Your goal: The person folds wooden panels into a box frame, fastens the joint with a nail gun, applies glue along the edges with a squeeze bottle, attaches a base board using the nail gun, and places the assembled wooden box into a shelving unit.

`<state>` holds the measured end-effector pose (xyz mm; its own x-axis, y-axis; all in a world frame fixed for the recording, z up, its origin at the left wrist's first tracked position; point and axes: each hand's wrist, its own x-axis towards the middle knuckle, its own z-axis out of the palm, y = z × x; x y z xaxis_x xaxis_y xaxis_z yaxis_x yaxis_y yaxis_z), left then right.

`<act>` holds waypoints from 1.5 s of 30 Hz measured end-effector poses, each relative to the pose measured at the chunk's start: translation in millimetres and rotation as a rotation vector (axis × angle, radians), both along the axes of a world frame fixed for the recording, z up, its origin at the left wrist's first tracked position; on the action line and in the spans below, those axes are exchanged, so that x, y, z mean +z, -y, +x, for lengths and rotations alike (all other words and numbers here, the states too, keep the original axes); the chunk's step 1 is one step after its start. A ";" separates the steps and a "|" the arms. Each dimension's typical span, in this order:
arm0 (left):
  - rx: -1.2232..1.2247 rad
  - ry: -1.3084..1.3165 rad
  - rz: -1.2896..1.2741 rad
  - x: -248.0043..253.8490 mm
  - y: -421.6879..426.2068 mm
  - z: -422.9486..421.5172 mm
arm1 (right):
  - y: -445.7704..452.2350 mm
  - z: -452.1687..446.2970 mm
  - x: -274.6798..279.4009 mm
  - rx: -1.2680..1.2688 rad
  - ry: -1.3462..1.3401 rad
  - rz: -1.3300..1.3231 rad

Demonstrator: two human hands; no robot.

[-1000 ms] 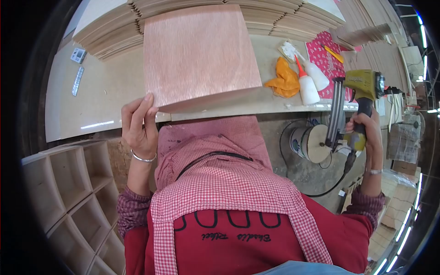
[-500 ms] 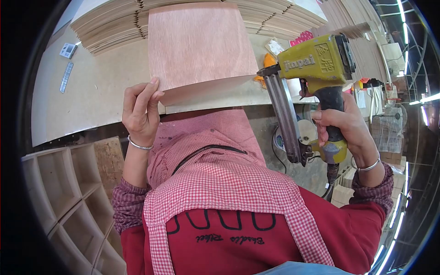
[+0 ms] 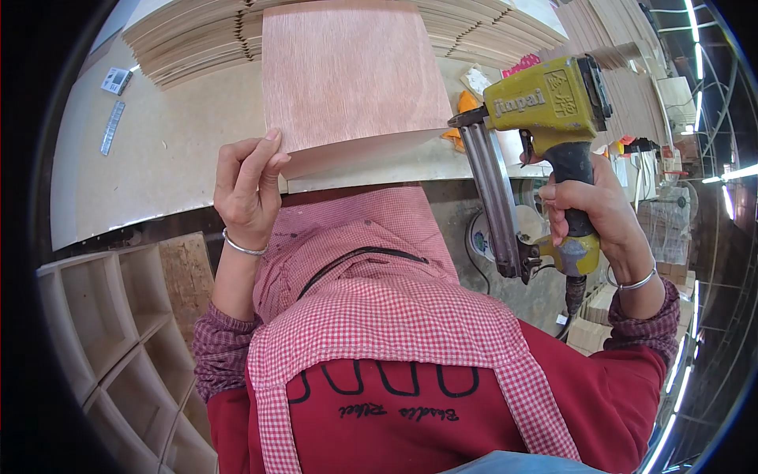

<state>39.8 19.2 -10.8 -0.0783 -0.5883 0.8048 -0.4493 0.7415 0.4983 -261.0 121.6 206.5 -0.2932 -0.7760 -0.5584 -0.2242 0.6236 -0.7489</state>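
My left hand point(image 3: 249, 189) pinches the near left corner of a square plywood panel point(image 3: 355, 75), thumb and fingertips at its edge. The panel's top face is pinkish and smooth; what lies beneath it is mostly hidden. In my right hand point(image 3: 596, 201) is a yellow-green pneumatic nail gun point(image 3: 545, 103), my fingers wrapped round its black grip. Its long metal magazine slants down toward me, and the nose sits at the panel's near right corner. Whether the nose touches the wood I cannot tell.
Stacked thin wooden strips point(image 3: 197, 43) line the back of the workbench point(image 3: 174, 166). A small box point(image 3: 116, 80) and a strip of staples point(image 3: 112, 128) lie on the left. Wooden compartment boxes point(image 3: 99, 304) stand below left. An orange object point(image 3: 466, 103) is behind the gun's nose.
The panel, my left hand and the nail gun appear shifted slightly to the right and up in view. Both hands keep their hold.
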 end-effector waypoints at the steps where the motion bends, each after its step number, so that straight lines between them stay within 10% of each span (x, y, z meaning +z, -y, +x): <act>1: -0.003 -0.002 -0.001 0.0 0.2 -0.1 | 0.8 0.0 0.9 0.001 -0.005 0.016; 45: -0.200 -0.072 0.193 6.7 -3.6 -8.7 | 39.7 91.3 17.4 0.403 -0.016 0.074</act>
<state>31.1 22.9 -4.1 -0.1543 -0.7098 0.6873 -0.2620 0.7001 0.6642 -169.7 82.0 224.0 0.0171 -0.7885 -0.6148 -0.4726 0.5355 -0.6999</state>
